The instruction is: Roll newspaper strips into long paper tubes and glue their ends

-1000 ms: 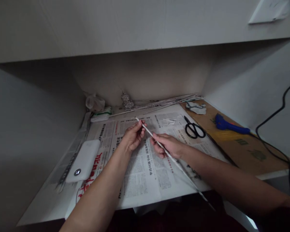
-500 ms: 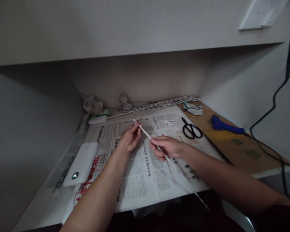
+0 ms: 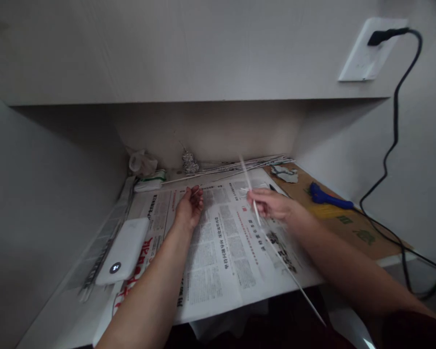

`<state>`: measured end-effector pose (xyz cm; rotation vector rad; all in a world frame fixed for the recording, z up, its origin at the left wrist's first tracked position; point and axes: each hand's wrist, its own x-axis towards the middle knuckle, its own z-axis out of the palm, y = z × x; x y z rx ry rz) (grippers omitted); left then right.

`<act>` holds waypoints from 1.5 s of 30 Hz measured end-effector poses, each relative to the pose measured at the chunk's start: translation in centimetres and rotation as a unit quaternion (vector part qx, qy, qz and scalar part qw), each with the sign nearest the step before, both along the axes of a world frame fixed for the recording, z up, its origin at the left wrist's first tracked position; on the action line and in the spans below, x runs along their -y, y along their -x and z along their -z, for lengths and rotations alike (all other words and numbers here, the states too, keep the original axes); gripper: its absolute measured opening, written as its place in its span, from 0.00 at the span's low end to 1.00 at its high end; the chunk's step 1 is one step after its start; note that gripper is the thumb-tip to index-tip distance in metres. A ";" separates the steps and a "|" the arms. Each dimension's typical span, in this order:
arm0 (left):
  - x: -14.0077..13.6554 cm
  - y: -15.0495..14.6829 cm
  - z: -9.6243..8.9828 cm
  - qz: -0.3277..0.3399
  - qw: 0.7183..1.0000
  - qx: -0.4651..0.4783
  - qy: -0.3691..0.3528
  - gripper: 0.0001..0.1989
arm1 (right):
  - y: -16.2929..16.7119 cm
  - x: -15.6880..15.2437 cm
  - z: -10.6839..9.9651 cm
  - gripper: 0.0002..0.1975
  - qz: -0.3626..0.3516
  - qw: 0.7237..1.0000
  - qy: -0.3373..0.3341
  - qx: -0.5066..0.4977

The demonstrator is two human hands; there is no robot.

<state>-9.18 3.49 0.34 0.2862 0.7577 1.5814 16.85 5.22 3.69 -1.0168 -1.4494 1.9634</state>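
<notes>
My right hand (image 3: 269,203) is closed on a long, thin white rolled-paper stick (image 3: 294,278). The stick's blurred upper end points to the back wall, and its lower part slopes past the table's front edge. My left hand (image 3: 191,206) is apart from the stick, over the newspaper (image 3: 207,271), with its fingers curled. A thin pale sliver (image 3: 195,192) shows at its fingertips, too small to name. Behind my right hand, black scissors (image 3: 273,188) are mostly hidden.
A white power bank (image 3: 125,247) lies at left. Several thin paper sticks (image 3: 236,167) and a dark-and-white woven lump (image 3: 189,162) lie at the back. On cardboard (image 3: 352,232) at right rests a blue glue gun (image 3: 329,198); a black cord (image 3: 396,116) runs to the wall socket (image 3: 359,60).
My hands have moved apart; the stick has left my left hand and swung more upright in my right, which moved right and away from me. The view has tilted up and shifted right.
</notes>
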 end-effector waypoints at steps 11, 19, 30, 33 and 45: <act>-0.2 -0.4 0.4 -0.016 0.999 -0.027 0.033 0.10 | -3.5 -11.5 -1.5 0.16 0.308 0.948 0.042 0.066; -0.5 -0.3 0.6 -0.032 0.999 -0.034 0.027 0.10 | -1.9 -14.9 -2.5 0.16 0.285 0.948 -0.009 0.141; -0.6 -0.6 0.8 -0.042 0.997 -0.062 0.022 0.13 | 2.7 -7.2 1.0 0.09 0.206 0.954 -0.125 0.177; -0.6 -0.5 0.8 -0.055 0.993 -0.106 0.007 0.17 | 4.3 -4.7 2.3 0.08 0.177 0.948 -0.171 0.200; -1.1 0.5 1.1 -0.183 0.902 -0.380 -0.091 0.16 | 5.3 -1.8 6.6 0.13 0.164 0.806 -0.485 0.297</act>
